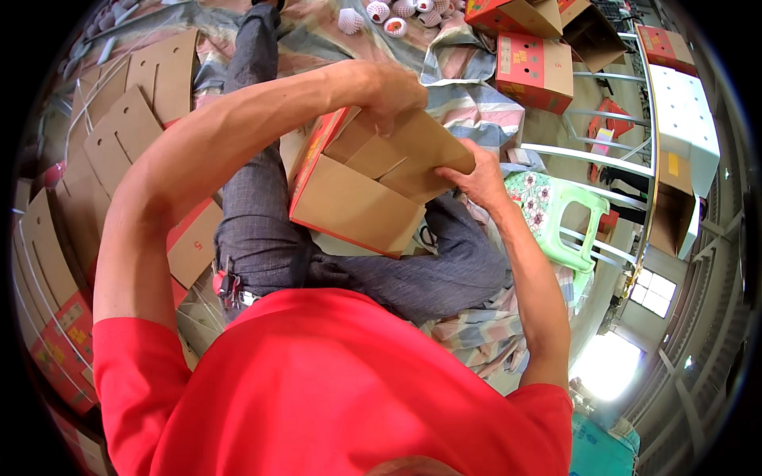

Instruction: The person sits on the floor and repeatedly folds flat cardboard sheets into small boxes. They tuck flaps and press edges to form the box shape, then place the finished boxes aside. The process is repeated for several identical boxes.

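Observation:
A red cardboard box with bare brown flaps rests, tilted, over my legs. My left hand reaches across to its far side, with fingers bent over a flap's edge and partly hidden from view. At the right corner, my right hand pinches a brown flap between thumb and fingers. Slots show where the flaps meet, and the inside of the box is covered by them.
Flattened cartons lean in stacks at left, some tied with white straps. Fruit in foam nets lies on the striped sheet ahead. Made-up red boxes stand at far right, near a green plastic stool and a metal rack.

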`<state>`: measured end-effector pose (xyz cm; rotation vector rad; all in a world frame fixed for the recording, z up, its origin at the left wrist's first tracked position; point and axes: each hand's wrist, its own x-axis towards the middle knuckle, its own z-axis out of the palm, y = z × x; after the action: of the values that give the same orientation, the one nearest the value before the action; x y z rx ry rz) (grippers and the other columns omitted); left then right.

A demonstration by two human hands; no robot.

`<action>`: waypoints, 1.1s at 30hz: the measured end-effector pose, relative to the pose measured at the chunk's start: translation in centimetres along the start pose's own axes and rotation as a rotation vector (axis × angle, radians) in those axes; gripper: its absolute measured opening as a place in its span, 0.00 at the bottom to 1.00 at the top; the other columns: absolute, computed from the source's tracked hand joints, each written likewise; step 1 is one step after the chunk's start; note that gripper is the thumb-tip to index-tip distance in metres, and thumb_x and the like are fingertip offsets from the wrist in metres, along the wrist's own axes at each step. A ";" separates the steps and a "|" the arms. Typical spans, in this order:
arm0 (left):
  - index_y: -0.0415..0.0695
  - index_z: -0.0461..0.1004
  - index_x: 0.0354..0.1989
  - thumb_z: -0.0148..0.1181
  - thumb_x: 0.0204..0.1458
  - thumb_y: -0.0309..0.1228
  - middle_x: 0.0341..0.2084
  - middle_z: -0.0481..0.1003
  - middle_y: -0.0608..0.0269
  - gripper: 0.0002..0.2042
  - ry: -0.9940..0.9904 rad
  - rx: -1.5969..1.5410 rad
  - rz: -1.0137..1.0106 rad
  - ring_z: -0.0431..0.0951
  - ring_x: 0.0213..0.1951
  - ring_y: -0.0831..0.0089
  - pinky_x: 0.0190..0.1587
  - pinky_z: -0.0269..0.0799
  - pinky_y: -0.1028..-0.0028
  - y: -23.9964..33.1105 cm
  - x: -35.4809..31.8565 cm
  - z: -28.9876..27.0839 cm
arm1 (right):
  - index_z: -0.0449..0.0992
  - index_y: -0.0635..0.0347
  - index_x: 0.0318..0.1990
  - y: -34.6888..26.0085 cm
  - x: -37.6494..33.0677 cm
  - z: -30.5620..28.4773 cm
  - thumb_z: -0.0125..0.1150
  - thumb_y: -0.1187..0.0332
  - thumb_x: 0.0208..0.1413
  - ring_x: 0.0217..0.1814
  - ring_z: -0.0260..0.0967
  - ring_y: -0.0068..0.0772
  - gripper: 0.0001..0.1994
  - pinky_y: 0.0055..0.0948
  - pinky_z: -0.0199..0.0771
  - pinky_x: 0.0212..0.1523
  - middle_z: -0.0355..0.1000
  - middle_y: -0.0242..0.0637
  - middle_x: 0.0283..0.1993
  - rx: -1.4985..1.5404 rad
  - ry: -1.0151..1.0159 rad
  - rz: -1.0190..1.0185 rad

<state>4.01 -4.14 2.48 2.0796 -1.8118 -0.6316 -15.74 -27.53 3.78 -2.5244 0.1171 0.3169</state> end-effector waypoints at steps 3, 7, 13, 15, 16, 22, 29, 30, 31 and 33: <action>0.44 0.81 0.41 0.76 0.42 0.30 0.37 0.84 0.52 0.16 0.115 0.042 -0.009 0.85 0.45 0.49 0.48 0.80 0.54 1.2 -0.6 1.6 | 0.81 0.62 0.55 0.1 -1.7 1.2 0.82 0.68 0.49 0.50 0.84 0.49 0.26 0.39 0.82 0.51 0.84 0.47 0.47 0.027 0.079 0.007; 0.45 0.80 0.40 0.70 0.48 0.30 0.33 0.84 0.54 0.11 0.221 0.131 -0.011 0.86 0.41 0.53 0.45 0.82 0.58 2.4 -1.6 3.6 | 0.80 0.63 0.55 -0.6 -3.4 2.6 0.83 0.67 0.50 0.49 0.85 0.42 0.26 0.37 0.82 0.52 0.85 0.47 0.47 -0.038 0.163 -0.026; 0.43 0.81 0.41 0.66 0.53 0.32 0.36 0.85 0.54 0.10 0.266 0.176 -0.034 0.87 0.42 0.54 0.43 0.83 0.57 5.1 -3.1 4.9 | 0.79 0.65 0.58 -0.6 -6.2 4.4 0.83 0.66 0.48 0.54 0.82 0.56 0.29 0.43 0.82 0.54 0.82 0.51 0.53 -0.080 0.236 -0.011; 0.41 0.80 0.42 0.65 0.54 0.33 0.37 0.85 0.55 0.11 0.336 0.216 -0.018 0.87 0.44 0.55 0.47 0.81 0.56 5.6 -4.2 6.2 | 0.78 0.65 0.59 -0.9 -6.9 5.6 0.83 0.66 0.48 0.56 0.82 0.52 0.30 0.41 0.82 0.56 0.82 0.50 0.55 -0.152 0.306 -0.077; 0.41 0.80 0.43 0.64 0.54 0.33 0.38 0.85 0.55 0.12 0.413 0.268 -0.001 0.86 0.46 0.55 0.50 0.80 0.56 5.6 -4.5 7.8 | 0.78 0.65 0.60 -0.9 -7.2 6.4 0.83 0.66 0.48 0.57 0.82 0.51 0.31 0.40 0.82 0.58 0.82 0.49 0.56 -0.188 0.342 -0.111; 0.37 0.71 0.66 0.63 0.56 0.40 0.65 0.72 0.50 0.31 0.449 0.434 -0.003 0.66 0.72 0.53 0.74 0.59 0.53 5.6 -8.1 14.0 | 0.65 0.72 0.70 -0.2 -9.3 11.9 0.72 0.59 0.58 0.85 0.44 0.66 0.38 0.58 0.48 0.81 0.53 0.58 0.81 -0.260 0.219 -0.139; 0.39 0.52 0.80 0.63 0.52 0.65 0.81 0.51 0.54 0.55 0.282 0.276 -0.003 0.45 0.82 0.52 0.83 0.35 0.51 4.0 -7.3 15.5 | 0.53 0.76 0.76 0.5 -8.2 14.4 0.59 0.50 0.66 0.88 0.24 0.71 0.43 0.65 0.27 0.82 0.33 0.64 0.85 -0.362 0.138 -0.082; 0.38 0.52 0.80 0.66 0.51 0.61 0.81 0.51 0.53 0.55 0.289 0.226 0.010 0.45 0.82 0.51 0.83 0.35 0.50 3.9 -7.2 15.7 | 0.54 0.76 0.76 0.6 -8.2 14.1 0.59 0.51 0.66 0.88 0.25 0.71 0.42 0.64 0.29 0.82 0.34 0.64 0.85 -0.361 0.114 -0.057; 0.37 0.52 0.80 0.68 0.49 0.58 0.81 0.51 0.51 0.55 0.295 0.175 0.023 0.45 0.82 0.50 0.83 0.35 0.49 3.9 -7.3 15.8 | 0.55 0.75 0.75 0.8 -8.2 13.7 0.59 0.52 0.67 0.87 0.27 0.70 0.40 0.64 0.30 0.82 0.35 0.63 0.85 -0.359 0.091 -0.033; 0.37 0.51 0.80 0.70 0.49 0.55 0.81 0.51 0.49 0.55 0.290 0.113 0.027 0.45 0.82 0.49 0.83 0.35 0.48 4.1 -7.7 15.8 | 0.59 0.74 0.73 -0.9 -7.1 12.2 0.58 0.56 0.67 0.86 0.35 0.66 0.35 0.62 0.36 0.81 0.42 0.60 0.84 -0.347 0.052 0.113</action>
<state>-8.44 3.64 -7.95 2.0867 -1.7385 -0.2098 -24.88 -19.75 -3.68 -2.8771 0.2451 0.3411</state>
